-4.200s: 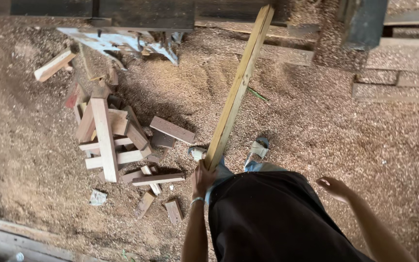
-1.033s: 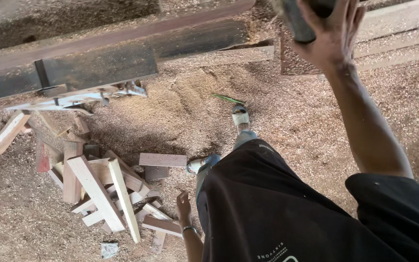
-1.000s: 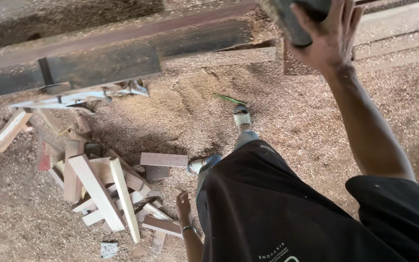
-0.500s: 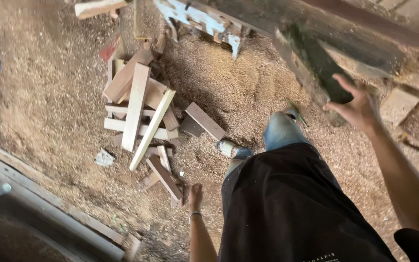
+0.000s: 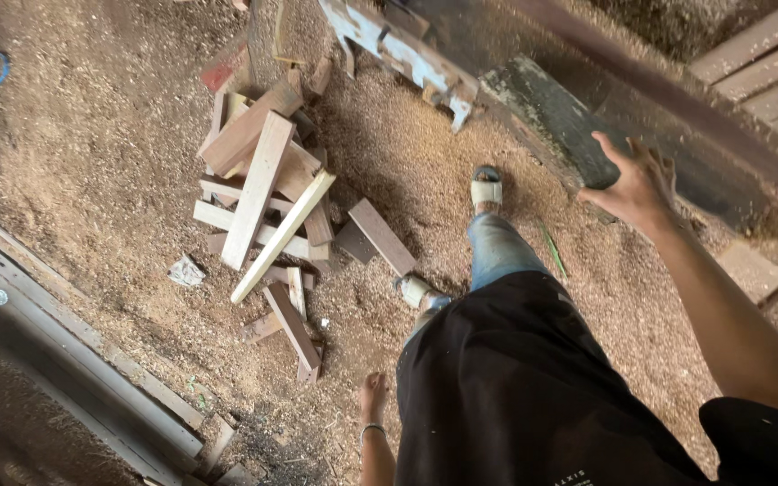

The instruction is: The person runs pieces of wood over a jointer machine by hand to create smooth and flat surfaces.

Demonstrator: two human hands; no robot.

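Observation:
My right hand is raised in front of me, open, with its fingers spread. A dark, weathered plank lies just beyond its thumb; whether they touch I cannot tell. Low at my side hangs my left hand, holding nothing, a thin band on its wrist. It is nearest a short brown offcut on the sawdust. I stand in a black shirt and jeans, my sandalled feet on the sawdust floor.
A heap of pale and reddish wood offcuts lies left of my feet. A long grey timber rail runs along the lower left. A scrap with peeling blue-white paint sits at the top, stacked planks at top right.
Earlier my left hand held a long pale plank; now it is empty. My right hand had gripped the dark plank overhead, has come down with it, and now its fingers are spread. The view has swung left.

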